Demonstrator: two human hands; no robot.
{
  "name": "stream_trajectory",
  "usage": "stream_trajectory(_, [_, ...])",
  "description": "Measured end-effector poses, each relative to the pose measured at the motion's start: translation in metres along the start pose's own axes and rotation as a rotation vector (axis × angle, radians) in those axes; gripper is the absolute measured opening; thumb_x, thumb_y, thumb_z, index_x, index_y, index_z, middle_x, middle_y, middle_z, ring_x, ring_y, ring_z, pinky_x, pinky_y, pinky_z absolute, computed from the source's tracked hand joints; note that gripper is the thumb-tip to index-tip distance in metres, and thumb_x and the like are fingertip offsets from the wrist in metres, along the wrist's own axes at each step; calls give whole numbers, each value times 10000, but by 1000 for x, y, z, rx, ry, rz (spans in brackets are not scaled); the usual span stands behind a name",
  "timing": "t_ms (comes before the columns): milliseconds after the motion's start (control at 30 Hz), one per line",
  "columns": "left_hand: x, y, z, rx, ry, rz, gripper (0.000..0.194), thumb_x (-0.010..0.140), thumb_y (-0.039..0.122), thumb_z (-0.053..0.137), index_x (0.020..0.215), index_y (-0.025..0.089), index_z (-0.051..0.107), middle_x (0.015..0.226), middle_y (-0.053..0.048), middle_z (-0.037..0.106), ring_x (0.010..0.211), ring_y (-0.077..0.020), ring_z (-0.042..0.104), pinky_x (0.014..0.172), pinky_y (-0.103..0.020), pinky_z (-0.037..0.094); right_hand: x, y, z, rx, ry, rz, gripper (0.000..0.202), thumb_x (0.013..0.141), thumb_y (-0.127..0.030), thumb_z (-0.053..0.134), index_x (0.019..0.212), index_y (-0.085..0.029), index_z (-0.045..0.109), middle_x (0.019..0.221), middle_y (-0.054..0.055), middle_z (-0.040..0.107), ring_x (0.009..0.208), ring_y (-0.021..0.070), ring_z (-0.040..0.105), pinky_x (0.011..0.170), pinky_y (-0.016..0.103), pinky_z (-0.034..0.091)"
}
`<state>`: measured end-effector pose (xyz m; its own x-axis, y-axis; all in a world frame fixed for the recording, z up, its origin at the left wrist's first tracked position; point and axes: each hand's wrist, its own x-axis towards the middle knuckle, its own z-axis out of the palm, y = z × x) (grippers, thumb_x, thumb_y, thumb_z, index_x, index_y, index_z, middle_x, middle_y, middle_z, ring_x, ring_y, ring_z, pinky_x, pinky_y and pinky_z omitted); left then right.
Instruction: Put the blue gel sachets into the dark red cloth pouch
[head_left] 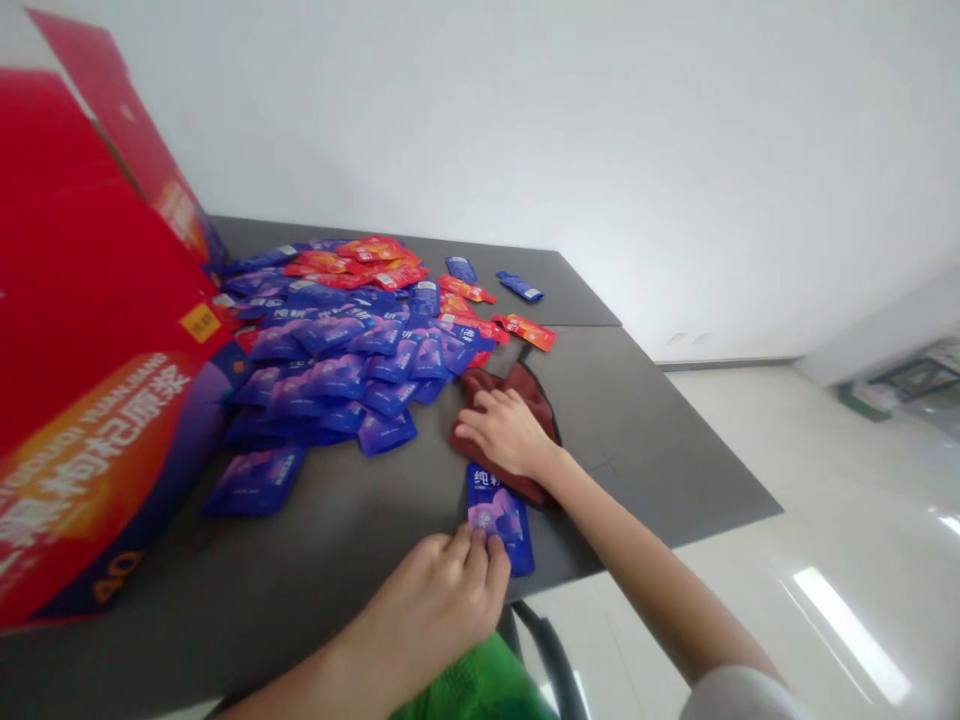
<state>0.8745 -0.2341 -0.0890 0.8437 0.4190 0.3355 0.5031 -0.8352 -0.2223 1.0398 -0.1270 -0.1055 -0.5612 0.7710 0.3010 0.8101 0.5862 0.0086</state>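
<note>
Near the front edge of the table, a blue and purple pouch (pixel 517 540) lies flat, its top end against a brown cloth. My left hand (pixel 454 590) has its fingers curled together over the pouch's left edge, pinching it against the tabletop. On the crumpled brown cloth (pixel 536 390), edged in dark trim, rests my right hand (pixel 506 430), with bent fingers gripping the fabric; my palm hides part of it. A large pile of blue pouches (pixel 337 370) lies left of the cloth, overlapping one another.
Several red and orange pouches (pixel 382 260) sit at the back of the pile, others scattered to its right. A big red carton (pixel 82 330) with raised flaps stands on the left of the grey table (pixel 645 420). A white wall (pixel 525 120) rises behind.
</note>
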Motion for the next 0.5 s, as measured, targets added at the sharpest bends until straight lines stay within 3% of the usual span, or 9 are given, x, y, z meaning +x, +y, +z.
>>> stream_trajectory(100, [1, -26, -34, 8, 85, -41, 393, 791, 45, 322, 916, 164, 674, 757, -37, 720, 607, -135, 647, 513, -231, 510, -12, 29, -9, -25, 274, 213, 342, 933, -393, 358, 819, -205, 620, 819, 24, 574, 773, 143, 487, 721, 282, 301])
stream_trajectory(200, [-3, -70, -71, 146, 170, -82, 478, 856, 119, 209, 987, 207, 659, 869, -31, 724, 706, -151, 666, 591, -275, 528, -44, 48, -24, -24, 562, 421, 352, 948, -326, 305, 856, -168, 606, 845, 55, 566, 801, 161, 486, 735, 289, 335])
stream_trajectory(267, [-2, -106, -85, 286, 124, -283, 509, 892, 217, 153, 1077, 220, 627, 911, -45, 716, 716, -206, 665, 578, -348, 509, -65, 57, -29, -12, 757, 528, 329, 937, -312, 325, 833, -166, 601, 823, 56, 560, 786, 163, 492, 722, 286, 359])
stream_trajectory(333, [4, -142, -85, 351, 0, -561, 511, 910, 315, 150, 1124, 219, 603, 956, -62, 704, 751, -254, 659, 586, -377, 491, -78, 63, -28, -17, 863, 579, 304, 923, -314, 356, 803, -175, 599, 801, 47, 560, 762, 160, 499, 711, 280, 375])
stream_trajectory(400, [10, -173, -69, 339, -107, -754, 490, 912, 360, 195, 1118, 186, 605, 979, -94, 692, 822, -284, 645, 665, -398, 486, -83, 67, -24, -65, 877, 590, 294, 916, -314, 367, 795, -178, 599, 797, 47, 562, 753, 162, 500, 708, 285, 380])
stream_trajectory(500, [12, -196, -30, 272, -204, -787, 443, 904, 363, 273, 1046, 156, 639, 865, -111, 703, 750, -271, 640, 664, -384, 480, -81, 67, -19, -121, 805, 580, 276, 910, -308, 384, 812, -183, 609, 806, 52, 570, 771, 171, 500, 726, 300, 376])
